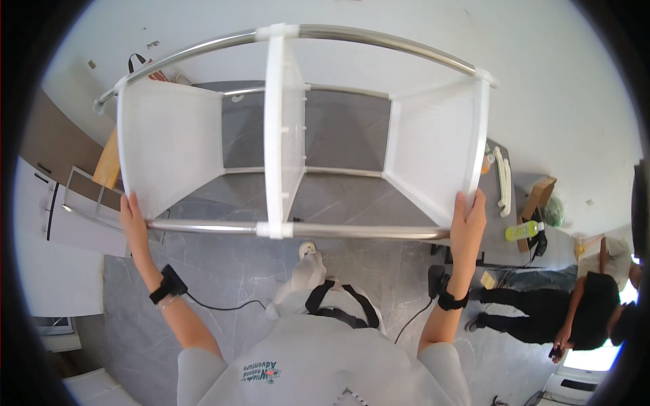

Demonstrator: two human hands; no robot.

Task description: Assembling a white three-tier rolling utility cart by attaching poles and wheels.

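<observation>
A shelf rack [273, 145] with three white plastic panels and shiny metal tubes is held up on its side in front of me, its panels standing upright. My left hand [134, 218] grips the left end panel at its near lower corner, beside the front tube. At the other end, my right hand [467, 220] closes around the near edge of the right end panel, thumb and fingers along the white rim. Parts of the fingers of both hands are hidden behind the panels. A black device with a cable is strapped to each wrist.
A dark table [501, 203] at the right bears white curved pieces [503, 181], a cardboard box [538, 197] and a yellow-green bottle [520, 231]. People stand at the far right, one in black [535, 311]. Cabinets [44, 196] and a metal frame [84, 183] are at left.
</observation>
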